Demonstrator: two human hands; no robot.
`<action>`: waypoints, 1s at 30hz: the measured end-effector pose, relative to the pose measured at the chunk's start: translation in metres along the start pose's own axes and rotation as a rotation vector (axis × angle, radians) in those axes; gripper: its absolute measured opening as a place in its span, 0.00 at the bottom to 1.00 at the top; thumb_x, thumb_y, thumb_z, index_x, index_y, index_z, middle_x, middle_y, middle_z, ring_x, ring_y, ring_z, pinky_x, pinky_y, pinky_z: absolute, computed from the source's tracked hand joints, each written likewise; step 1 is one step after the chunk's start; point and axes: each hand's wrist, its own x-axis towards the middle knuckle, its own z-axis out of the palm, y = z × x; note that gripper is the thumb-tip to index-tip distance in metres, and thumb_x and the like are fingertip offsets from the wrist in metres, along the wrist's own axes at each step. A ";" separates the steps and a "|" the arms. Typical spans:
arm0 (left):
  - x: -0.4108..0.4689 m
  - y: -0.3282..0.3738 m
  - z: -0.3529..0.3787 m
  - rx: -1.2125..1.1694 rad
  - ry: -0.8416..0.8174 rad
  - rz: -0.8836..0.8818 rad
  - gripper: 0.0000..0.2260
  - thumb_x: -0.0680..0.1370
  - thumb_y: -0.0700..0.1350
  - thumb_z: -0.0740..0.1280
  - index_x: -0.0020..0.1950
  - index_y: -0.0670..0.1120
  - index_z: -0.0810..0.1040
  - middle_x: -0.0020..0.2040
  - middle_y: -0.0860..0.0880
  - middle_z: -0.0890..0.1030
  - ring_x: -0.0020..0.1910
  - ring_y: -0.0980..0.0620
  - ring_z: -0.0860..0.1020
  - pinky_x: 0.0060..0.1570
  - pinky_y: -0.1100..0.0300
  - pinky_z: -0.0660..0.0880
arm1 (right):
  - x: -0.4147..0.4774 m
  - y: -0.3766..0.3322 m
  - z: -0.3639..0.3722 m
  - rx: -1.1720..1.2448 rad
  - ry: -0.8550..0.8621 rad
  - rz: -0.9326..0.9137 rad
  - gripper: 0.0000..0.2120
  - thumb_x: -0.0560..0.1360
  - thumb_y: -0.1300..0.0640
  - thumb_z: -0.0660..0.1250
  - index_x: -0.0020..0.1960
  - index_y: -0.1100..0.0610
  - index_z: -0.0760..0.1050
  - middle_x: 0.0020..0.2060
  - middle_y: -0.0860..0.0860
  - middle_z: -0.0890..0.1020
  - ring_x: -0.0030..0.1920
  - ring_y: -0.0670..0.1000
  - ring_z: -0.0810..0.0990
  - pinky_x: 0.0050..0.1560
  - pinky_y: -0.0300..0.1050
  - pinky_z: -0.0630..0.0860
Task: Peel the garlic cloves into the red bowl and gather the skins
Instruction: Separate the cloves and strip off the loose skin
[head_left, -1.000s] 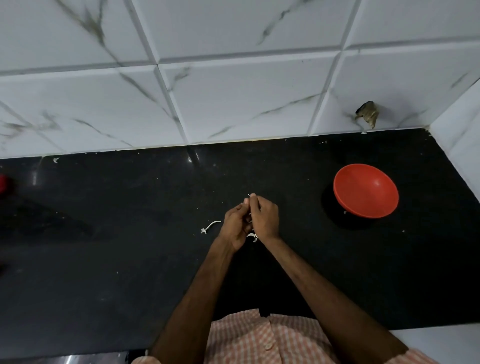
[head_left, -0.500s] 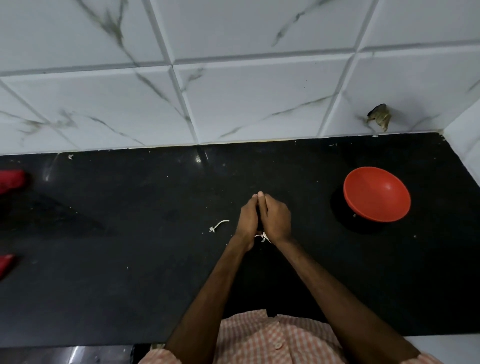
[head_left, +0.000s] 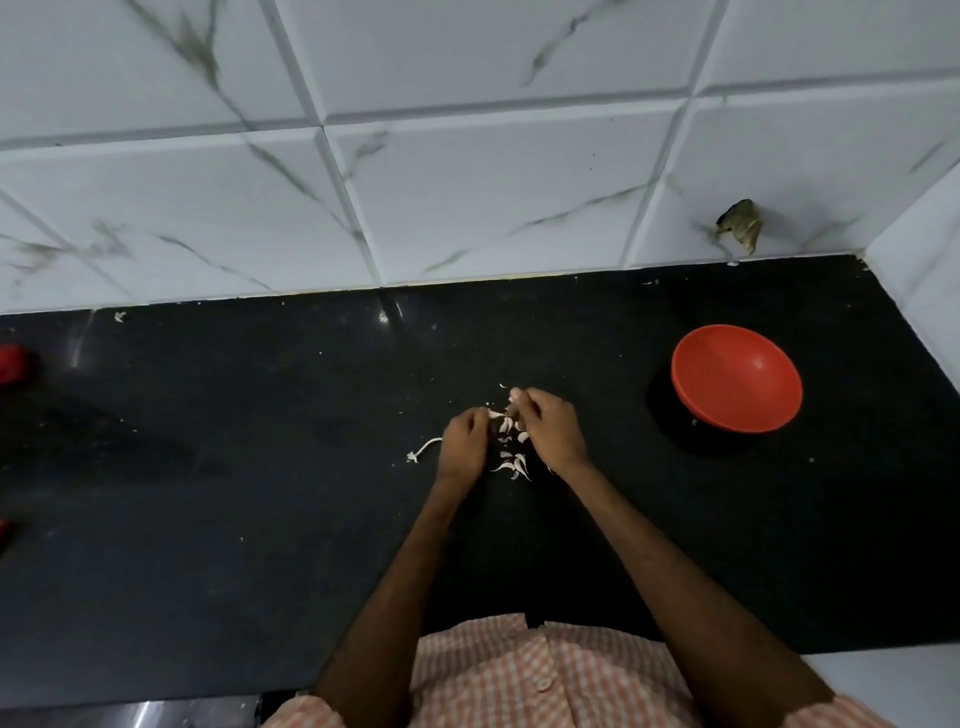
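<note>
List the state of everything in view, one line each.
left hand, fingers curled, pinching a pale skin piece
right hand, fingers curled, pinching the garlic clove
garlic clove, off the counter, peel state unclear
loose skins, scattered on the counter between the hands, not gathered
red bowl, upright, looks empty
stem, lying on the counter beside the left hand

1. the left hand (head_left: 464, 441) is knuckles up with its fingers curled in, pinching a pale sliver (head_left: 496, 414) that sticks out toward the other hand.
2. the right hand (head_left: 550, 431) sits just beside it and a little farther forward, fingers curled, tips pinching a small garlic piece (head_left: 514, 397).
3. a narrow gap shows between the two hands.
4. both forearms are bare, rising from the bottom edge and converging toward the wrists.
</note>
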 end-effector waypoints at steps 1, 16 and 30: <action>0.002 -0.007 -0.004 0.126 -0.002 0.022 0.16 0.83 0.43 0.59 0.35 0.47 0.72 0.32 0.51 0.74 0.33 0.53 0.70 0.37 0.55 0.66 | 0.001 0.005 -0.003 -0.111 -0.034 -0.035 0.13 0.82 0.50 0.64 0.43 0.55 0.80 0.40 0.47 0.84 0.41 0.45 0.81 0.46 0.47 0.79; 0.004 -0.029 -0.013 0.525 -0.064 0.058 0.12 0.81 0.55 0.65 0.50 0.46 0.79 0.43 0.50 0.81 0.43 0.50 0.80 0.45 0.56 0.75 | 0.003 0.012 -0.028 -0.212 0.029 -0.062 0.05 0.75 0.57 0.75 0.45 0.58 0.82 0.37 0.48 0.84 0.37 0.43 0.82 0.42 0.44 0.81; 0.005 -0.018 0.004 0.437 -0.006 0.156 0.07 0.81 0.51 0.66 0.49 0.49 0.79 0.42 0.54 0.82 0.41 0.54 0.79 0.41 0.57 0.72 | -0.001 0.029 -0.046 0.028 0.021 0.088 0.04 0.74 0.64 0.75 0.42 0.60 0.81 0.34 0.56 0.84 0.30 0.46 0.82 0.33 0.41 0.81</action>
